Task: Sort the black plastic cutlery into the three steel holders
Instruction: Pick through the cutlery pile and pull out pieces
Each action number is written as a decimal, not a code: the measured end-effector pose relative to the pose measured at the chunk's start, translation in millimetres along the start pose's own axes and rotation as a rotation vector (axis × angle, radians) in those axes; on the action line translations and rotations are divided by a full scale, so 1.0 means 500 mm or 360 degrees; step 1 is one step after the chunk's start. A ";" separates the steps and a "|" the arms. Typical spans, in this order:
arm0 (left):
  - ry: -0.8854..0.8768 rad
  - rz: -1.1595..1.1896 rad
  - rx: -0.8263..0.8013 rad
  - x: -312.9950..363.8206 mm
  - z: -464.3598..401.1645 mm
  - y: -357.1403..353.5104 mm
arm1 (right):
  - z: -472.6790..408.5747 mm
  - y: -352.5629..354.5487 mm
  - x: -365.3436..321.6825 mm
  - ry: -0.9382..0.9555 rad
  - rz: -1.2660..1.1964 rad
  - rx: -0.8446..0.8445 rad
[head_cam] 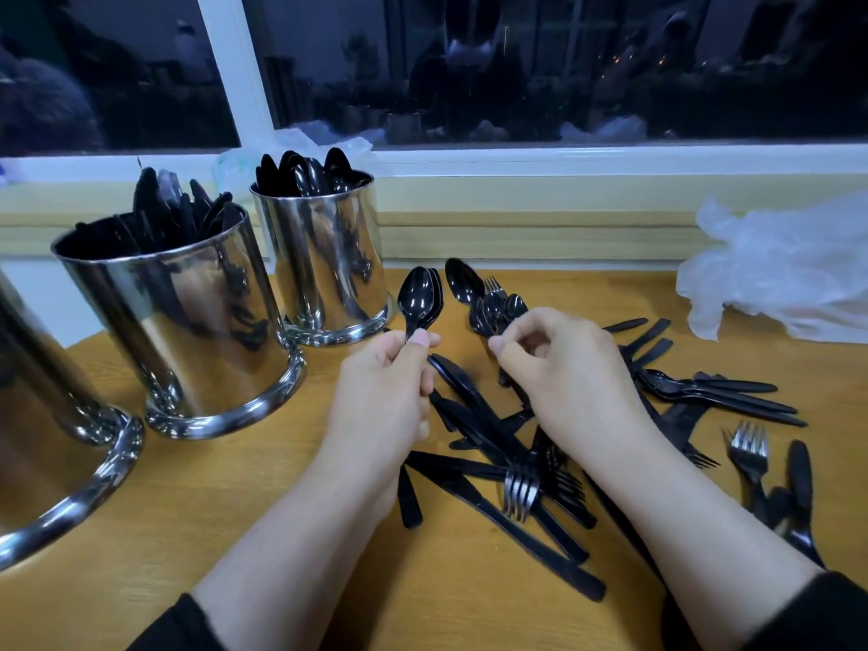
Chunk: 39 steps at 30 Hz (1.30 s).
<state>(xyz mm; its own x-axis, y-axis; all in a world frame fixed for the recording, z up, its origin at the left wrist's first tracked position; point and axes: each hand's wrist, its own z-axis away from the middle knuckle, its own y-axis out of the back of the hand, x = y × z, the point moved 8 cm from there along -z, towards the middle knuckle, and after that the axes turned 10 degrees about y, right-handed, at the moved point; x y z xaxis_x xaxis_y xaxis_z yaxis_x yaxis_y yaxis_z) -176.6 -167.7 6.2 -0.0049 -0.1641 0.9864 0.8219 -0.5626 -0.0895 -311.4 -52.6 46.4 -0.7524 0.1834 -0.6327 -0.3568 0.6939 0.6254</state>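
Wooden table (235,533) under a dark window (563,63), head view. Three steel holders at frame left: near one (51,462) cut off by the edge, middle (188,331) & far (324,256) w/ black cutlery inside. Left hand (385,397), center frame, fingers curled, pinches a stack of spoons (419,296) upright. Right hand (559,368) just beside it grips more spoons (488,303). Loose pile of knives & forks (540,481) lies center to lower right. Clear plastic bag (789,270) at right.

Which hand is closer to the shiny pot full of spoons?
Left. The left hand holds spoons just right of the spoon holder; the right hand is farther right, over the cutlery pile.
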 end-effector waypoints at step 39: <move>-0.0103 -0.0140 0.0063 -0.002 -0.006 -0.008 | -0.088 -0.064 0.099 -0.0202 0.0879 -0.0391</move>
<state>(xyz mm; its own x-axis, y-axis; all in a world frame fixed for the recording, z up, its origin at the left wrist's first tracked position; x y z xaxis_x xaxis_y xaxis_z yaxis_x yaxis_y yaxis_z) -181.5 -167.6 5.0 -0.0425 -0.0619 0.9972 0.8417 -0.5400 0.0023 -361.6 -96.2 14.9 -0.7961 0.5618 -0.2250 -0.0614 0.2948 0.9536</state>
